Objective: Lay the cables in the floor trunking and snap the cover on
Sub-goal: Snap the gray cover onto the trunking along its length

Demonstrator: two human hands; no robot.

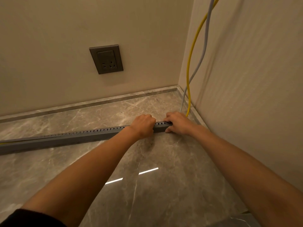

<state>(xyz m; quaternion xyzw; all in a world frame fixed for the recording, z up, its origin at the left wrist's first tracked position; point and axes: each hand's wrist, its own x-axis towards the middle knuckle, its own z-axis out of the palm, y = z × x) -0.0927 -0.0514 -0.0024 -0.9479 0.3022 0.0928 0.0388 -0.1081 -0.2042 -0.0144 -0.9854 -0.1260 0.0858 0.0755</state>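
A long grey slotted trunking (pixel 73 136) lies on the marble floor, running from the left edge towards the right corner. My left hand (pixel 144 125) is clenched over the trunking near its right end. My right hand (pixel 178 122) grips the very end of it, fingers over the top and thumb at the front. A yellow cable (pixel 190 66) and a grey cable (pixel 202 53) hang down the right wall and reach the floor behind my right hand. A bit of yellow shows inside the trunking at the far left. Whether a cover sits on it, I cannot tell.
A grey wall socket (pixel 106 59) is set in the back wall above the floor. A marble skirting (pixel 91 104) runs along both walls. The glossy marble floor (pixel 147 185) spreads towards me between my forearms.
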